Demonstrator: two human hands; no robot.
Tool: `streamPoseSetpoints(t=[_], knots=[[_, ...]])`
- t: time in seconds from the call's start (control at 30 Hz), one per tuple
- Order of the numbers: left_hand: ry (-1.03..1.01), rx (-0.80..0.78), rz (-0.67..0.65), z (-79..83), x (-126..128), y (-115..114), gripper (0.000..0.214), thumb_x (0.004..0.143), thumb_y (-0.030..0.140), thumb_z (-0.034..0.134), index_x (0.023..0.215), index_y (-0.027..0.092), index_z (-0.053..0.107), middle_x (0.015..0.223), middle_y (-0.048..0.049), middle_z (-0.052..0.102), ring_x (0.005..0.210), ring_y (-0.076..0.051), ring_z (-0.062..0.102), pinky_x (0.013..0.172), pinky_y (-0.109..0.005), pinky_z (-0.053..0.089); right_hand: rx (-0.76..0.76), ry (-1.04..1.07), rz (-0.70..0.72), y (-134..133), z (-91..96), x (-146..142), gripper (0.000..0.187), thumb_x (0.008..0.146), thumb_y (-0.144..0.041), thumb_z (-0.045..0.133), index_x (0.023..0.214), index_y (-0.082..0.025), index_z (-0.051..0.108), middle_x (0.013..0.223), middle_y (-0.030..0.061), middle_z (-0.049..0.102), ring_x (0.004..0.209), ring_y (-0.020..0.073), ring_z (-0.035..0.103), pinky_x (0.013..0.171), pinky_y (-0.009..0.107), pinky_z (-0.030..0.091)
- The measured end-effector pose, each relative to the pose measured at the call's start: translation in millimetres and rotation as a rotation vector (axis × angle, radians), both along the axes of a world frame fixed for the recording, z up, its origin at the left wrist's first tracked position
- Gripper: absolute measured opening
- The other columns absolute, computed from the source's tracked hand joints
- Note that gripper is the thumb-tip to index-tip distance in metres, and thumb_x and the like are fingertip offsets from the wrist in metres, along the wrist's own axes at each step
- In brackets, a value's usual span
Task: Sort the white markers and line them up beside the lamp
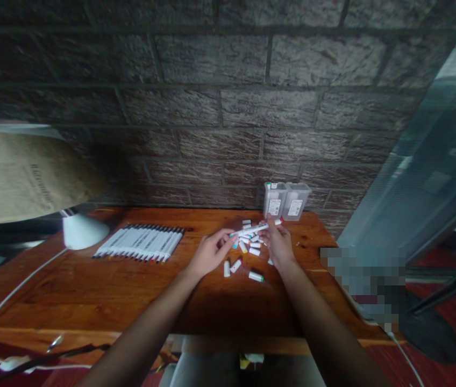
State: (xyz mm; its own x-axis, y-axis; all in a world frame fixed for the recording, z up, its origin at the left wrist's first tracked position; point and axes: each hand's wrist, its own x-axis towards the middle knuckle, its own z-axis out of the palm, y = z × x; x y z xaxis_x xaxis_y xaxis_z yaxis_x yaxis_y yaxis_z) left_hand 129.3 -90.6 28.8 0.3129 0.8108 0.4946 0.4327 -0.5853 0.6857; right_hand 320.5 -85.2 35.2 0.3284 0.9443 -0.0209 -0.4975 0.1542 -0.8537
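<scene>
A white marker (252,230) is held nearly level between my two hands, above a heap of short white marker caps (254,251) with coloured ends. My left hand (211,252) pinches its left end, where a blue tip shows. Near the other end, which is red, my right hand (278,246) is closed around it. A few loose caps lie closer to me, among them one with a green end (256,276) and one with a red end (236,265). Some of the heap is hidden behind my right hand.
On the left, several white markers (139,243) lie side by side in a row, beside a lamp with a white base (85,232) and cord. Two clear plastic containers (297,201) stand against the brick wall. The wooden table's (143,298) front edge is near me.
</scene>
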Motion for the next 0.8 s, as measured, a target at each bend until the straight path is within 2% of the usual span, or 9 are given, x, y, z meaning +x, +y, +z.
streamPoseSetpoints(t=[0.1,0.23,0.33,0.47,0.53,0.63,0.7,0.8], knots=[[-0.004,0.001,0.007,-1.0,-1,1,0.026,0.088,0.041,0.055,0.1,0.021,0.067,0.071,-0.0004,0.063,0.063,-0.013,0.056,0.06,-0.022,0.042,0.006,0.014,0.012,2,-2.4,-1,0.034,0.061,-0.046,0.08,0.071,-0.018,0.064,0.057,-0.001,0.064,0.05,0.0122,0.059,0.045,0.023,0.045],[-0.033,0.035,0.061,-2.4,-2,3,0.026,0.088,0.041,0.056,0.101,0.021,0.067,0.075,-0.0016,0.065,0.066,-0.014,0.058,0.062,-0.023,0.044,0.0,0.021,-0.073,5,-6.1,0,0.036,0.059,-0.044,0.082,0.07,-0.021,0.057,0.057,-0.0022,0.062,0.052,0.014,0.062,0.045,0.022,0.046],[-0.079,0.08,0.124,-2.2,-2,4,0.027,0.087,0.04,0.058,0.104,0.022,0.066,0.08,-0.002,0.066,0.065,-0.014,0.057,0.06,-0.022,0.043,-0.003,0.0,-0.094,6,-7.0,3,0.034,0.06,-0.044,0.08,0.072,-0.021,0.058,0.058,-0.0025,0.062,0.052,0.0138,0.061,0.045,0.023,0.045],[-0.133,0.09,0.199,-0.9,-3,6,0.03,0.086,0.039,0.059,0.109,0.022,0.066,0.084,-0.0026,0.067,0.066,-0.013,0.057,0.06,-0.021,0.044,-0.023,-0.045,-0.043,5,-6.5,3,0.033,0.056,-0.042,0.082,0.071,-0.019,0.063,0.06,-0.0025,0.063,0.053,0.0125,0.06,0.047,0.022,0.044],[-0.191,0.066,0.22,-0.7,-4,8,0.033,0.086,0.04,0.059,0.113,0.021,0.065,0.086,-0.0028,0.067,0.067,-0.013,0.058,0.061,-0.021,0.044,-0.015,-0.136,0.031,3,-6.7,2,0.032,0.057,-0.043,0.081,0.072,-0.019,0.067,0.061,-0.0027,0.063,0.051,0.0112,0.058,0.046,0.022,0.042],[-0.319,0.028,0.244,-1.3,-7,12,0.036,0.086,0.041,0.059,0.115,0.02,0.063,0.09,-0.0033,0.067,0.066,-0.012,0.057,0.061,-0.021,0.045,0.059,-0.4,0.17,-3,-7.8,-2,0.031,0.067,-0.049,0.074,0.068,-0.019,0.069,0.054,-0.0042,0.058,0.044,0.0092,0.048,0.044,0.022,0.036],[-0.375,0.003,0.258,-1.6,-8,14,0.036,0.086,0.042,0.059,0.113,0.019,0.064,0.089,-0.0033,0.067,0.063,-0.011,0.056,0.059,-0.021,0.044,0.148,-0.583,0.203,-7,-8.5,-5,0.034,0.074,-0.052,0.068,0.062,-0.019,0.068,0.05,-0.0041,0.055,0.044,0.0098,0.045,0.045,0.023,0.033],[-0.386,-0.017,0.263,-1.4,-8,14,0.035,0.085,0.043,0.06,0.109,0.019,0.066,0.083,-0.0023,0.067,0.062,-0.011,0.055,0.058,-0.02,0.042,0.277,-0.757,0.201,-11,-9.7,-8,0.035,0.078,-0.051,0.065,0.063,-0.02,0.069,0.055,-0.0022,0.059,0.053,0.0124,0.05,0.052,0.023,0.036]])
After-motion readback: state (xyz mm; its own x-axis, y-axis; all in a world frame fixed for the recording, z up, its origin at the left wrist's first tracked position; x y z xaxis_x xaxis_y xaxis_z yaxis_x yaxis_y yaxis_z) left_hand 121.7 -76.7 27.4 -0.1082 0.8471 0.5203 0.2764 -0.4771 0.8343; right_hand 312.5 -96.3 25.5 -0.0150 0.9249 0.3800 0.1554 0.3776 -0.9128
